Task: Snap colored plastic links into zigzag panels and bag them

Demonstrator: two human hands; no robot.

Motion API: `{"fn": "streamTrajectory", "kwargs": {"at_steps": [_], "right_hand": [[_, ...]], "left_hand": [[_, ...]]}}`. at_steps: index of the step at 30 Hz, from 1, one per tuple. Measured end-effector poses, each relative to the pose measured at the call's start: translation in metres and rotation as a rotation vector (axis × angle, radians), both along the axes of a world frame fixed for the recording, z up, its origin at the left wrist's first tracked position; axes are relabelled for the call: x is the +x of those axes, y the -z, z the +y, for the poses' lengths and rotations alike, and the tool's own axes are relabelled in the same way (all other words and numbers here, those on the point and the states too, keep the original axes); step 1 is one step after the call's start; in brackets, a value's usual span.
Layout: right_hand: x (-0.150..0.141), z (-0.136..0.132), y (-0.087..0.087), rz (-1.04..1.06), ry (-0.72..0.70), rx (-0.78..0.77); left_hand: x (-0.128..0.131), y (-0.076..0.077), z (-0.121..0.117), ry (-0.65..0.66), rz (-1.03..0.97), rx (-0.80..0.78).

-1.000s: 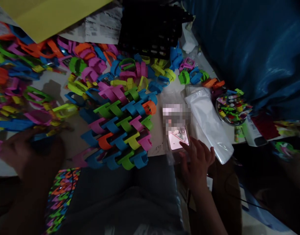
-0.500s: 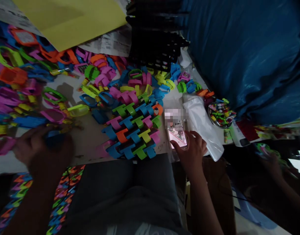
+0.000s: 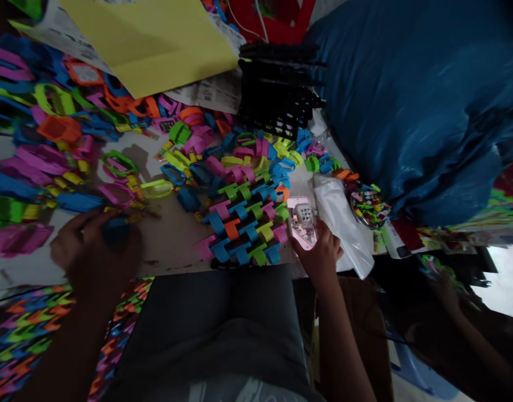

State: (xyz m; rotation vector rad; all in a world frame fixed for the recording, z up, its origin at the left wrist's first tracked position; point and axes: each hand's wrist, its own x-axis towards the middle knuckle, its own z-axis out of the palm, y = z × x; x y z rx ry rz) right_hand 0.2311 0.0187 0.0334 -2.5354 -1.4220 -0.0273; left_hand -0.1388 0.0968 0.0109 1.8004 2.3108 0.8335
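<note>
My left hand (image 3: 97,247) is low over the left part of the table, dim and slightly blurred, its thumb and fingers curled round a blue plastic piece (image 3: 115,229). At the right, my right hand (image 3: 322,245) grips the lower right side of a phone (image 3: 305,226) lying on the table; its screen is lit, and the thumb is at the bottom edge. Just left of the phone stands a block of interlocked plastic bands (image 3: 248,226) in blue, green, pink, orange and yellow. Loose coloured bands (image 3: 38,162), like toy watches, surround my left hand's far side.
Behind lie a yellow sheet (image 3: 156,44), a stack of black plastic racks (image 3: 277,100) and a big blue bag (image 3: 407,95). Clear plastic bags (image 3: 344,229) and a bowl of small toys (image 3: 369,206) are right of the phone. Another person's hand (image 3: 446,287) shows far right.
The view has shifted, so the table's things on the left and middle appear further right. My right hand stays at the phone; my left hand keeps the blue piece.
</note>
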Motion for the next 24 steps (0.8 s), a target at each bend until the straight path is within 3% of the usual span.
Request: {"fn": "streamTrajectory", "kwargs": {"at_steps": [12,24], "right_hand": [[-0.008,0.006,0.007,-0.043,0.047,-0.014],[-0.009,0.008,0.004,0.095,0.067,-0.039]], "left_hand": [[-0.008,-0.001,-0.005,0.067,0.064,0.071],[-0.016,0.006,-0.013,0.094,0.032,0.185]]}}
